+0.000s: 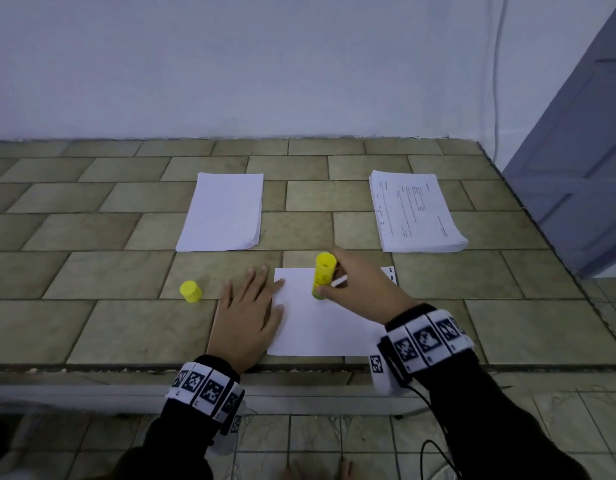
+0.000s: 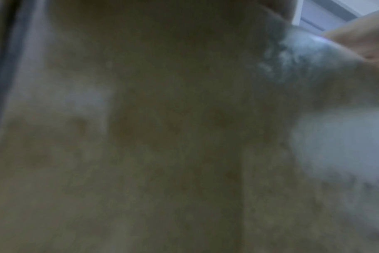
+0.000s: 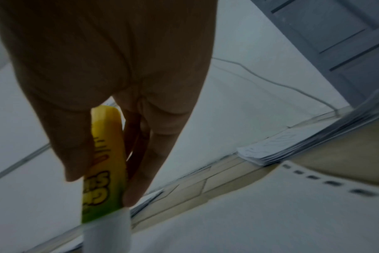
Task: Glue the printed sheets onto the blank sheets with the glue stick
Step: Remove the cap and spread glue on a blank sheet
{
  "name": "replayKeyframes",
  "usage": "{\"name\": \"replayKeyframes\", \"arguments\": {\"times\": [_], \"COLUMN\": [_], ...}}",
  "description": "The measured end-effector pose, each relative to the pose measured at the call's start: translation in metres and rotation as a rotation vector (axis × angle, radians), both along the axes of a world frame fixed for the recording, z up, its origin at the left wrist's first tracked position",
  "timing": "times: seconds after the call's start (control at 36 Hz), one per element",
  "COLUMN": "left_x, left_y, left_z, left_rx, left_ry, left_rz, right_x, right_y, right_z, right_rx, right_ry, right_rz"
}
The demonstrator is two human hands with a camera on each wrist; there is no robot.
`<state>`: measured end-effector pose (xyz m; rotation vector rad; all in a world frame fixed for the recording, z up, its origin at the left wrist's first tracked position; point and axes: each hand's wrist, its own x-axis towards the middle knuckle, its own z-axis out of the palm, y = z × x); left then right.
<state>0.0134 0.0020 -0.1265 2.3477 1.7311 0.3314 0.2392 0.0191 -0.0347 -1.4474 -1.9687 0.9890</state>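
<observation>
A white sheet [image 1: 320, 320] lies at the table's front edge, over another sheet whose printed corner [image 1: 389, 273] shows at its far right. My right hand [image 1: 355, 285] grips the yellow glue stick [image 1: 323, 275] upright, white tip down on the sheet's far part. In the right wrist view the fingers wrap the glue stick [image 3: 107, 164] above the sheet [image 3: 260, 214]. My left hand [image 1: 247, 306] lies flat, fingers straight, pressing the sheet's left edge. The yellow cap [image 1: 191, 291] stands to its left. The left wrist view is blurred and shows little.
A stack of blank sheets [image 1: 223, 213] lies at the middle back and a stack of printed sheets [image 1: 415, 211] at the back right. The tiled table [image 1: 92, 237] ends at a wall behind and an edge on the right near a grey door [image 1: 576, 168].
</observation>
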Motion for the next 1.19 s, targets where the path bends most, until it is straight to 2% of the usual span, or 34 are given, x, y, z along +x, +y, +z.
{"name": "replayKeyframes", "arguments": {"times": [0.14,0.31,0.47,0.94,1.03,1.19], "left_x": [0.003,0.005,0.005,0.004,0.003,0.003], "left_y": [-0.003,-0.003,-0.003,-0.001,-0.001,-0.002], "left_z": [0.004,0.003,0.002,0.001,0.0,0.001], "left_rx": [-0.018,0.007,0.014,-0.004,0.004,0.022], "left_ry": [0.057,0.063,0.063,0.092,0.081,0.062], "left_rz": [0.017,0.015,0.017,0.02,0.021,0.023], "right_x": [0.02,0.019,0.016,0.008,0.01,0.031], "right_y": [-0.029,-0.045,-0.04,0.028,0.029,0.003], "right_z": [-0.009,-0.018,-0.019,-0.012,-0.014,-0.01], "right_rx": [0.008,0.071,0.1,0.078,0.065,0.11], "right_ry": [0.03,0.027,-0.021,-0.142,-0.145,-0.031], "right_rz": [0.105,0.226,0.248,-0.112,-0.129,-0.139]}}
